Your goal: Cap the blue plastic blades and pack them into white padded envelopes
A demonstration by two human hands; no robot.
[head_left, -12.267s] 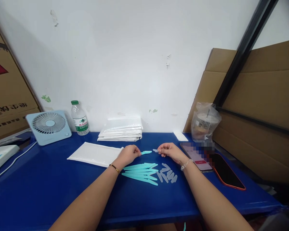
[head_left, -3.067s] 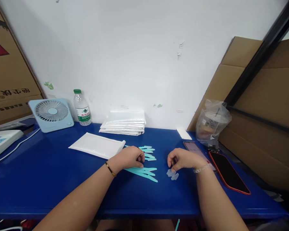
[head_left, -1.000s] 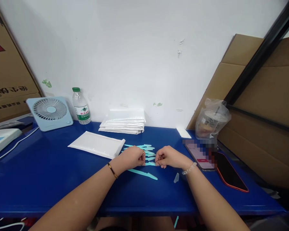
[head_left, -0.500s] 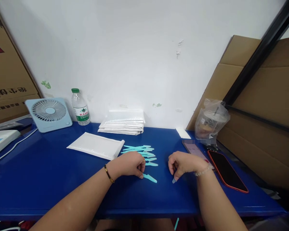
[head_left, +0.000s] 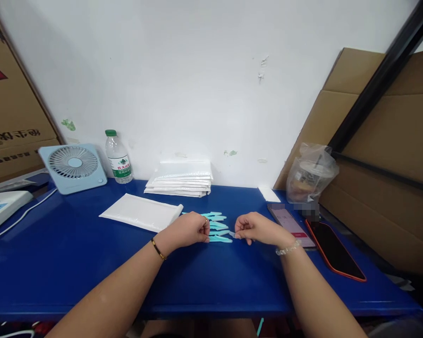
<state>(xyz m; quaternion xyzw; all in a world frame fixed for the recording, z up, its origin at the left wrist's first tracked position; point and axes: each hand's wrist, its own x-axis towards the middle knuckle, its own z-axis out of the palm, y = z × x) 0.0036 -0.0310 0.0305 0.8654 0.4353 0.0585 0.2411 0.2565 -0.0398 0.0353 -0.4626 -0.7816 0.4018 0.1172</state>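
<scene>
Over table [head_left: 197, 281], pinching teal stick [head_left: 221, 239] with curled left hand [head_left: 192, 228], clear cap [head_left: 231, 234] with curled right hand [head_left: 255, 229], near stick's tip.

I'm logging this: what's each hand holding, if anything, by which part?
The left hand pinches a teal stick just behind its wider end; the right hand pinches a clear piece by the end away from the stick.

- Passable: blue tabletop [head_left: 215, 284], near side.
- Blocked: between left hand [head_left: 190, 230] and right hand [head_left: 254, 228], turquoise tools [head_left: 218, 226].
- Right obstacles: orange-edged phone [head_left: 334, 251], bagged cup [head_left: 308, 177].
- Left obstacle: white envelope [head_left: 139, 211].
</scene>
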